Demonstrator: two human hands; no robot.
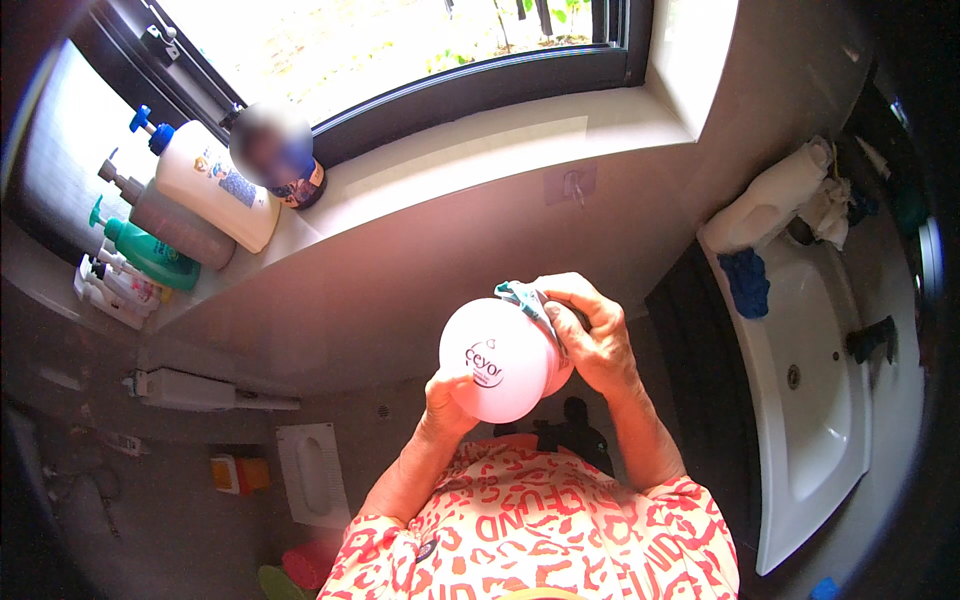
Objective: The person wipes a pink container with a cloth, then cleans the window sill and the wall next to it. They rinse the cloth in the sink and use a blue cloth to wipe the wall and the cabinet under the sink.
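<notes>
At centre, the left hand (450,402) clasps a round, pale-pink, seemingly plastic container (490,345); the right hand (600,342) pinches a limp teal-and-grey cloth (522,297) at its far right side. Uneven pressure could twist the container loose.

The round pink object (500,350) carries dark lettering (484,366), the shirt (540,525) red capitals. Toward the windowsill's (420,172) left end, the label (240,187) of the white bottle (200,180) is unreadable.

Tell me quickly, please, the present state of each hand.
Left hand: closed, holding the pale pink container at its lower-left side.
Right hand: closed, pinching the teal-and-grey cloth-like piece at the container's upper right.
</notes>
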